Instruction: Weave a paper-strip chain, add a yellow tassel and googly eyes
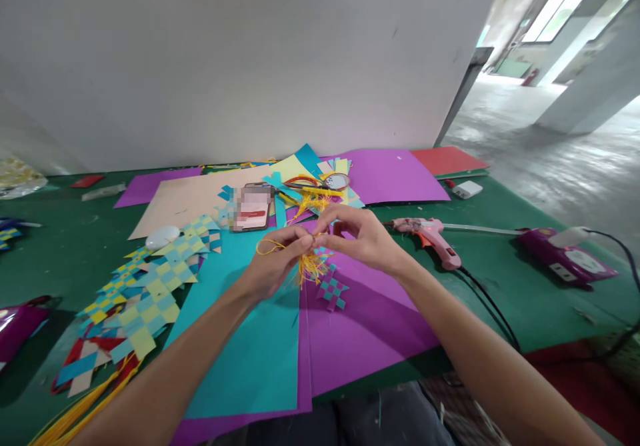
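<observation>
Both hands meet over the coloured sheets, pinching the top of a yellow tassel [313,267]. My left hand [275,259] is closed on it, and a thin yellow cord loop [267,245] sticks out beside its fingers. From the other side, my right hand [363,239] pinches at the same spot with thumb and forefinger. The exact grip is hidden by the fingertips. Just below lies a small woven paper piece [332,288] in purple and teal. Under the hands are a teal sheet [240,339] and a purple sheet [365,339].
Woven checkered paper pieces [160,279] pile up at the left near a white mouse [163,237]. A phone [254,206] and scissors [303,181] lie behind the hands. A pink glue gun [430,236] with a cable rests right, beside a purple power strip [565,256].
</observation>
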Action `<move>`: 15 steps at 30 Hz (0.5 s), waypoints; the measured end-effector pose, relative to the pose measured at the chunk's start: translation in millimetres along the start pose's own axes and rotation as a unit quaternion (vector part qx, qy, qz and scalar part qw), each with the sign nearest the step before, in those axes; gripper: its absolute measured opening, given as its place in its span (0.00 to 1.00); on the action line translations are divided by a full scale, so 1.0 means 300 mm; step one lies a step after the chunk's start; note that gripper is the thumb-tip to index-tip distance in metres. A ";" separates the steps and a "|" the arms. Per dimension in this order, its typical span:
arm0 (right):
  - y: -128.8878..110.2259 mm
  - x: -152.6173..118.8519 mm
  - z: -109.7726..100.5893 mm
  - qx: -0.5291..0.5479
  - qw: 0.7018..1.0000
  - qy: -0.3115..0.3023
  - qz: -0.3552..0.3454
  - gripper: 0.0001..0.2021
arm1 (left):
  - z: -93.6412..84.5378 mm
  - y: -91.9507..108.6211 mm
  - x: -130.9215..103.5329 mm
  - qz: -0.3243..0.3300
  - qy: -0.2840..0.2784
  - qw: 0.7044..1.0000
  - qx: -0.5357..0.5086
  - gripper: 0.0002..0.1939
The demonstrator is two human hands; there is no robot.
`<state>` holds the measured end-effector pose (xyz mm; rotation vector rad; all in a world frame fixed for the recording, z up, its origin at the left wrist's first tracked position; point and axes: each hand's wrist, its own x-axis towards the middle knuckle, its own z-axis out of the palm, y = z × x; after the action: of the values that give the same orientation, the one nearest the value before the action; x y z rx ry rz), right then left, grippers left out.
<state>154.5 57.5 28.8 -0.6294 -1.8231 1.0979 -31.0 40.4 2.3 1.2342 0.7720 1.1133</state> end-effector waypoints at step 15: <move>0.043 0.020 -0.043 0.254 0.948 0.180 0.069 0.08 | 0.003 -0.003 -0.009 0.000 -0.040 0.999 -0.030 0.13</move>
<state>162.9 73.9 22.8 -0.6011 -1.1350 1.3779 -30.9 37.7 1.5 1.2210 0.6736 1.0732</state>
